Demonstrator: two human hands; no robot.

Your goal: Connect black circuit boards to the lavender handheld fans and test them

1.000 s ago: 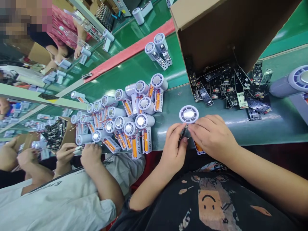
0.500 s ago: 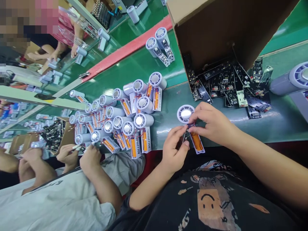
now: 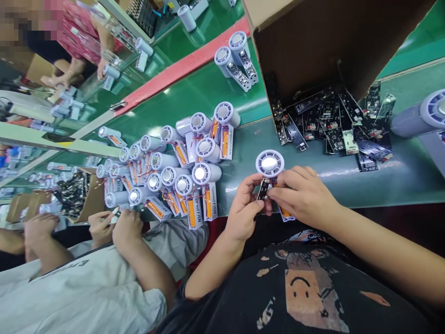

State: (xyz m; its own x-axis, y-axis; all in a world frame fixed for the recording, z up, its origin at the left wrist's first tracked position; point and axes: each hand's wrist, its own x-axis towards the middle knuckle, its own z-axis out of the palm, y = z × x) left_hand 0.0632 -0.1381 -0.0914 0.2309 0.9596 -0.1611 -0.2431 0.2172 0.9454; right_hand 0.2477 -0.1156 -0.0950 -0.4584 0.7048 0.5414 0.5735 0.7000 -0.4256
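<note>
My left hand (image 3: 245, 206) pinches a small black circuit board (image 3: 264, 188) between thumb and fingers, its face turned up toward me. Right beside it, my right hand (image 3: 301, 191) has its fingertips pressed together at the board's edge; whatever they grip is hidden. Just beyond both hands is a pale lilac handheld fan (image 3: 270, 163), its round grille and silver centre facing up. The fan's open handle, with an orange battery (image 3: 286, 214) inside, shows only in part below my right hand.
Many similar fans (image 3: 206, 173) with orange batteries crowd the bench on the left. A cardboard box (image 3: 313, 46) on its side spills black circuit boards (image 3: 332, 116). Two fans (image 3: 231, 67) stand behind, another fan (image 3: 422, 111) at right. A co-worker's hands (image 3: 127, 227) work at left.
The circuit board has turned from edge-on to face-up in my left hand. My right hand has shifted slightly down, covering more of the fan's handle and battery.
</note>
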